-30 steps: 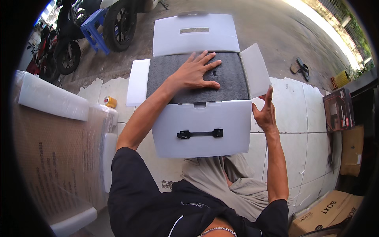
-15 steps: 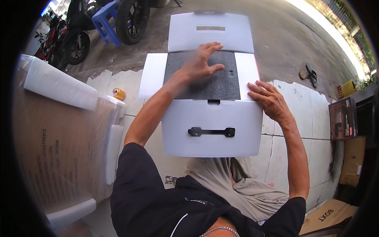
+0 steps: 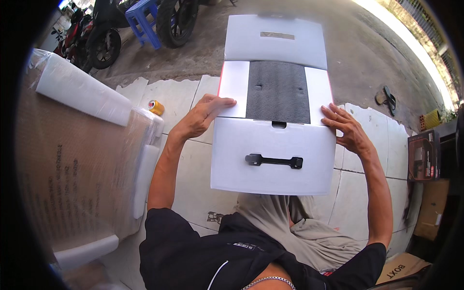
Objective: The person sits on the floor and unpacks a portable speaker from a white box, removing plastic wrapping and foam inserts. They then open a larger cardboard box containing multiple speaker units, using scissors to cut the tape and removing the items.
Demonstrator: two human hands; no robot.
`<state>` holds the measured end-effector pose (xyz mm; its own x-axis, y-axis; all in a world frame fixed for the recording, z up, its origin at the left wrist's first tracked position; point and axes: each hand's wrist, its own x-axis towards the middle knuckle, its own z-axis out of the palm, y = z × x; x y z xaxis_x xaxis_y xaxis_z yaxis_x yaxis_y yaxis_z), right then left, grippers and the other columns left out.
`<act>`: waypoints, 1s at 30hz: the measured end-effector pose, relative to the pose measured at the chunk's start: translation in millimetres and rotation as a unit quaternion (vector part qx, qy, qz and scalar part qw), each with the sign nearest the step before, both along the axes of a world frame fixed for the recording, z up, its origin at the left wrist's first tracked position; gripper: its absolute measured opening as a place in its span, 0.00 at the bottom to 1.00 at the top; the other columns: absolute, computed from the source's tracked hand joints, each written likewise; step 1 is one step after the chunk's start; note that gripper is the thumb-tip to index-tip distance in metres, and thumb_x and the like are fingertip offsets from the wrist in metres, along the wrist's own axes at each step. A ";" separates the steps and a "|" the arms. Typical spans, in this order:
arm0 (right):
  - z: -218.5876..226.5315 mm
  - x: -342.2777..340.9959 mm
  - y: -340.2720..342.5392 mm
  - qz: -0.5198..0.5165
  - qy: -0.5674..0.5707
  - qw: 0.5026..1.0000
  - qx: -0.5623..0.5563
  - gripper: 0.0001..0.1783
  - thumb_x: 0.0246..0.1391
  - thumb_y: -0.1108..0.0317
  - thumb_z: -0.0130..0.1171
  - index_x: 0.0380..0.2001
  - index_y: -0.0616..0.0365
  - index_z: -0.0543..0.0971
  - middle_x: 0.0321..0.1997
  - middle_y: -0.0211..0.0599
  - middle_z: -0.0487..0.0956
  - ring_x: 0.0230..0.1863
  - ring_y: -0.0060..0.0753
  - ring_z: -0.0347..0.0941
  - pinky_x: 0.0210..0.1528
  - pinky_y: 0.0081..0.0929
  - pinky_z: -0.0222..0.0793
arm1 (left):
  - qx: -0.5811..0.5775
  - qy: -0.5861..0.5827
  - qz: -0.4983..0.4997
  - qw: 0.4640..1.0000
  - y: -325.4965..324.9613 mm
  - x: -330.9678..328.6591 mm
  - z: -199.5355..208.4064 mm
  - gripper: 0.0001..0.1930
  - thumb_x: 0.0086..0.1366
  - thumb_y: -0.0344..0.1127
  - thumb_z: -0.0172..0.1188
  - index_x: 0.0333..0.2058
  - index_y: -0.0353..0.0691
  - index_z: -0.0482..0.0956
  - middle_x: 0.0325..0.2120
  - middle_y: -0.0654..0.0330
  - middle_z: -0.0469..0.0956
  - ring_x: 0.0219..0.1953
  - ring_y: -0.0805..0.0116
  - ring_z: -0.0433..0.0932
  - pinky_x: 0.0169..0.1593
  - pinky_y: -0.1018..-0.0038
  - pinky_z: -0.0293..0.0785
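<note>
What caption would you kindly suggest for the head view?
Left grip and right grip touching the side flaps of a white box, grey foam between.

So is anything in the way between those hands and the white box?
Nothing visible: the left hand is on the left flap of the white box, the right hand on its right flap.

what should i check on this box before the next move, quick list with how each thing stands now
1. Left flap folded in over the foam: ok, left hand on it.
2. Right flap folded in: ok, right hand at its outer edge.
3. Lid down: not ok, it is open on the far side.
4. Handle on the near side: ok, looks attached.
5. Contents under the foam: cannot tell, hidden.
</note>
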<state>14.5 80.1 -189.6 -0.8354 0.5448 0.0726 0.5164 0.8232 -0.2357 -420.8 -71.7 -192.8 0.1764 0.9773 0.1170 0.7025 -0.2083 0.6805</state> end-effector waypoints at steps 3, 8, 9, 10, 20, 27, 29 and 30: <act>0.5 5.3 4.3 -0.002 0.001 1.000 -0.023 0.27 0.46 0.55 0.71 0.53 0.33 0.80 0.69 0.15 0.69 0.74 0.31 0.57 0.76 0.38 0.56 | -0.009 0.053 -0.038 0.998 1.4 -6.7 0.7 0.17 0.69 0.33 0.51 0.53 0.50 0.80 0.59 0.66 0.76 0.62 0.59 0.65 0.68 0.62 0.56; -10.2 -6.3 11.9 -0.134 0.164 0.961 -0.178 0.16 0.55 0.57 0.67 0.41 0.57 0.85 0.47 0.38 0.83 0.54 0.37 0.74 0.56 0.34 0.68 | 0.009 0.055 -0.031 0.998 3.7 -16.7 3.3 0.25 0.59 0.54 0.68 0.52 0.50 0.80 0.59 0.56 0.75 0.63 0.52 0.64 0.67 0.54 0.57; -14.2 -11.8 10.2 -0.150 0.234 0.944 -0.180 0.23 0.52 0.55 0.69 0.47 0.58 0.82 0.49 0.40 0.81 0.54 0.39 0.74 0.55 0.35 0.68 | -0.003 -0.054 0.030 0.998 13.1 -15.5 -0.5 0.38 0.51 0.56 0.74 0.57 0.45 0.76 0.57 0.51 0.74 0.60 0.52 0.68 0.64 0.51 0.62; -18.6 -19.1 10.2 -0.206 0.280 0.919 -0.188 0.31 0.48 0.52 0.71 0.53 0.58 0.79 0.51 0.42 0.80 0.54 0.40 0.73 0.55 0.35 0.69 | -0.042 -0.225 0.095 0.969 21.4 -14.4 -5.3 0.50 0.47 0.58 0.77 0.64 0.40 0.65 0.56 0.48 0.73 0.57 0.53 0.72 0.62 0.50 0.65; -24.7 -52.8 23.2 -0.403 0.262 0.836 -0.264 0.42 0.47 0.45 0.64 0.66 0.46 0.70 0.65 0.45 0.73 0.63 0.43 0.71 0.65 0.38 0.62 | -0.052 -0.331 0.224 0.915 165.2 -38.6 -45.8 0.45 0.42 0.35 0.76 0.60 0.31 0.66 0.52 0.46 0.75 0.59 0.55 0.70 0.63 0.61 0.64; -33.6 -58.1 0.0 -0.486 0.200 0.832 -0.180 0.37 0.51 0.40 0.60 0.62 0.46 0.75 0.58 0.45 0.79 0.57 0.48 0.76 0.59 0.41 0.66 | 0.139 -0.230 0.127 0.955 101.3 -22.0 -25.5 0.28 0.47 0.44 0.77 0.46 0.43 0.79 0.49 0.60 0.79 0.60 0.61 0.71 0.66 0.61 0.62; -42.7 -60.4 -8.0 -0.518 0.203 0.815 -0.163 0.31 0.56 0.46 0.58 0.58 0.53 0.76 0.53 0.48 0.80 0.53 0.52 0.78 0.55 0.43 0.69 | 0.176 -0.116 0.026 0.977 57.4 -15.9 -9.9 0.27 0.46 0.46 0.77 0.46 0.48 0.81 0.54 0.62 0.78 0.65 0.59 0.67 0.70 0.58 0.56; -47.3 -62.1 -12.8 -0.507 0.260 0.810 -0.142 0.31 0.57 0.50 0.58 0.59 0.54 0.74 0.53 0.49 0.80 0.53 0.51 0.78 0.55 0.42 0.69 | 0.175 -0.038 0.032 0.983 36.8 -6.7 -5.2 0.28 0.44 0.52 0.77 0.45 0.49 0.82 0.56 0.63 0.78 0.66 0.58 0.66 0.71 0.55 0.53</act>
